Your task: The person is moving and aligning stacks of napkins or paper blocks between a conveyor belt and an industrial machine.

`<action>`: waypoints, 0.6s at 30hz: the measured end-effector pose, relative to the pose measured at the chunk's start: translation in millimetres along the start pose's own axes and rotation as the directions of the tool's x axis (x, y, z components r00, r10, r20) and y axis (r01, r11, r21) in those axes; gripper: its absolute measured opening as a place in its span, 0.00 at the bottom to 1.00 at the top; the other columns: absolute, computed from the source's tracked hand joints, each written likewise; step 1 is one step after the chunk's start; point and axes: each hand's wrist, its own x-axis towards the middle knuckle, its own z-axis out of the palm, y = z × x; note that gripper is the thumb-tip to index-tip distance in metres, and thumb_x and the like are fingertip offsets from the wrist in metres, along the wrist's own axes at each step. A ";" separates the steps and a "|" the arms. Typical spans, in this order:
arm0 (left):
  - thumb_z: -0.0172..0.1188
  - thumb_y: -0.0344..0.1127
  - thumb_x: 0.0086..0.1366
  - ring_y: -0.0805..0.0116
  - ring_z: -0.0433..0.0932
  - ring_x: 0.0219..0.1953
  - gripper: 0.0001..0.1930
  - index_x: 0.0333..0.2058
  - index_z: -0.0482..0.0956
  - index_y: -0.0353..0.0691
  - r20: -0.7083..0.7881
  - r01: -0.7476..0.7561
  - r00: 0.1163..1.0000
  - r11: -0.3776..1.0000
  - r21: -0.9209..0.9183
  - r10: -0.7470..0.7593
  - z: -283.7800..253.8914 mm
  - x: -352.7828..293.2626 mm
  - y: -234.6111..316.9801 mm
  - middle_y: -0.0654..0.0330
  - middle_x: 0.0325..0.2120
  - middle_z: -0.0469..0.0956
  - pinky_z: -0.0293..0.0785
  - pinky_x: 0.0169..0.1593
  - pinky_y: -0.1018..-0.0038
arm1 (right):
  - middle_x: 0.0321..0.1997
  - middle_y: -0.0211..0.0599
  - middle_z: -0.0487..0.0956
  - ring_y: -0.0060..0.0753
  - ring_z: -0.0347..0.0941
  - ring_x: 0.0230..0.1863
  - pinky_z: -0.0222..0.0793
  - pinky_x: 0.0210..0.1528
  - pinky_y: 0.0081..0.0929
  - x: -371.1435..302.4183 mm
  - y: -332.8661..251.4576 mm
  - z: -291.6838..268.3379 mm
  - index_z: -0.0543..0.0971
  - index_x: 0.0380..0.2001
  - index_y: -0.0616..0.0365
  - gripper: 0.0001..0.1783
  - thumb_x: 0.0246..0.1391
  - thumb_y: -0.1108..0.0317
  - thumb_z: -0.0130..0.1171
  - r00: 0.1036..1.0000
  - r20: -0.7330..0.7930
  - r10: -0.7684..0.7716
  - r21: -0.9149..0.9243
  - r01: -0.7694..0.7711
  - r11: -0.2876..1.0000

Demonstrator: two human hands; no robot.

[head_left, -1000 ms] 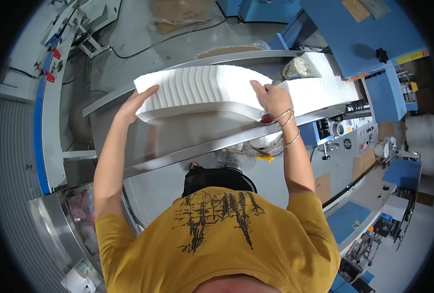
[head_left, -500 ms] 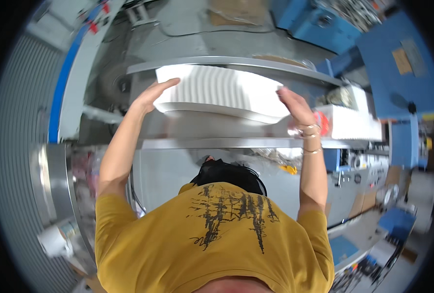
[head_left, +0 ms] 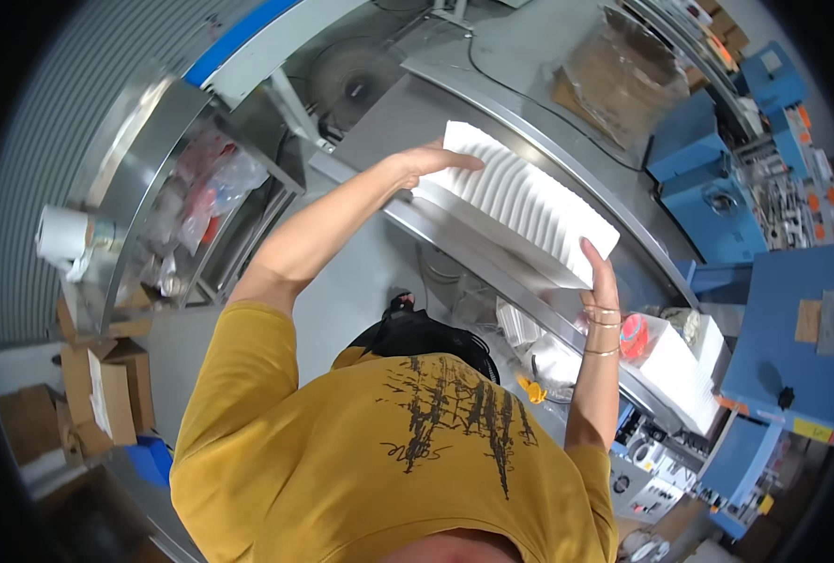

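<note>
A long white foam-like block point(head_left: 530, 192) with a ridged top runs diagonally, its left end farther away than its right. My left hand point(head_left: 431, 164) grips the left end, thumb over the top. At the right end my right hand point(head_left: 600, 280) is closed on the block, thumb along its edge; most of its fingers are hidden. Beneath the block is a metal work table point(head_left: 379, 117) with a raised rim. Whether the block touches the table I cannot tell.
On the table's right end stand a white foam box point(head_left: 675, 371) and a red roll point(head_left: 634, 336). Farther right is a blue machine cabinet point(head_left: 783, 319). A metal shelf with plastic bags point(head_left: 211, 188), a paper roll point(head_left: 62, 235) and cardboard boxes point(head_left: 117, 389) are at left.
The view has turned left, so the table and surroundings now lie slanted. The block has gone from nearly level across the view to diagonal, still held at both ends.
</note>
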 end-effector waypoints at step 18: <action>0.67 0.49 0.55 0.61 0.61 0.63 0.45 0.64 0.55 0.36 -0.362 -0.407 0.874 0.895 -0.180 0.325 -127.6 -104.3 -21.2 0.53 0.60 0.64 0.51 0.66 0.69 | 0.60 0.41 0.69 0.37 0.64 0.61 0.57 0.62 0.30 25.0 -79.8 182.5 0.63 0.60 0.67 0.34 0.51 0.68 0.62 0.955 0.242 -0.173 -0.164 0.216 0.962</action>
